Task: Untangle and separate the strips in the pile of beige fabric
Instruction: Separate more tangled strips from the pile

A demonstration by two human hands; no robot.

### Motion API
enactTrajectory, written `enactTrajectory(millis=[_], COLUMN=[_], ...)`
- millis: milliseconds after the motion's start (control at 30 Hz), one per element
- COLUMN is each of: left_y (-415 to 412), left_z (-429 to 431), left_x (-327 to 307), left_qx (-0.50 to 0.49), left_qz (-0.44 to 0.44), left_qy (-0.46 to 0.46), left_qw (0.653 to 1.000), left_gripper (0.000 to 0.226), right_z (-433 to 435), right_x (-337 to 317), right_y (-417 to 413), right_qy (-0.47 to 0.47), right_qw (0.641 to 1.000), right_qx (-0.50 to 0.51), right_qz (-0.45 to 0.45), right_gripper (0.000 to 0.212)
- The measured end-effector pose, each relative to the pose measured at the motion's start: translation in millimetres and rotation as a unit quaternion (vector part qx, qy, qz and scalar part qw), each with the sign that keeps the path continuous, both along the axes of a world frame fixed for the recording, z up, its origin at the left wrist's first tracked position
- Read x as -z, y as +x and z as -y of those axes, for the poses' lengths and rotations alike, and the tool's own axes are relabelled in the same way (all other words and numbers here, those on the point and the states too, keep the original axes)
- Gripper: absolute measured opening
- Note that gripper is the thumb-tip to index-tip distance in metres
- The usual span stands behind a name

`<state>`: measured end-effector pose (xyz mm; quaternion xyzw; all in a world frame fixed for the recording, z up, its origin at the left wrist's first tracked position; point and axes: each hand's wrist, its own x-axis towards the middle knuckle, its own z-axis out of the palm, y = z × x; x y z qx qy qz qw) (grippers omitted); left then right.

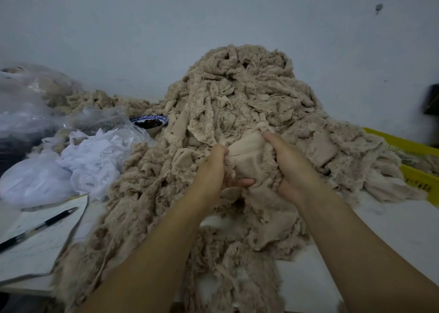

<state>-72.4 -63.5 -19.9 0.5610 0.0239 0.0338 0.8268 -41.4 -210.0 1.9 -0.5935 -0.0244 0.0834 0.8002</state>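
A tall pile of beige fabric strips [240, 94] rises against the wall and spills down across the table toward me. At its front, both hands hold one smooth beige strip [247, 156] stretched between them. My left hand [213, 170] grips the strip's left edge with curled fingers, thumb underneath. My right hand [289, 163] grips the right side, fingers buried in the fuzzy cloth. Tangled strips hang below the hands and hide part of the table.
White fabric scraps [95, 156] and clear plastic bags [31, 103] lie at the left. A blue-patterned bowl [149, 122] sits behind them. A pen [40, 227] rests on paper [42, 246] at the near left. A yellow crate [413, 160] stands at the right edge.
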Motion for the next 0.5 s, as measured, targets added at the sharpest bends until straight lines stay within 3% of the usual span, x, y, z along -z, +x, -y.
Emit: enactTrajectory(millis=[167,300,400,500], left_y=[3,4,2,0], left_z=[-2,-3,1,3], left_x=[0,1,1,5], left_qx=[0.000,0.024,0.037,0.060], left_qz=[0.006,0.035,0.057,0.073], left_qy=[-0.036,-0.053,0.021,0.121], left_qw=[0.999,0.998,0.997,0.988], left_gripper=[0.023,0.020,0.040,0.050], right_z=[7,12,9,2], right_x=[8,13,14,12], right_y=[0,3,-1,-3], right_qy=[0.039,0.043,0.000,-0.010], right_qw=[0.999,0.998,0.995,0.998], right_qx=[-0.025,-0.042,-0.093,-0.058], right_qz=[-0.025,0.007,0.035,0.021], right_gripper=[0.039,0.035,0.031,0.025])
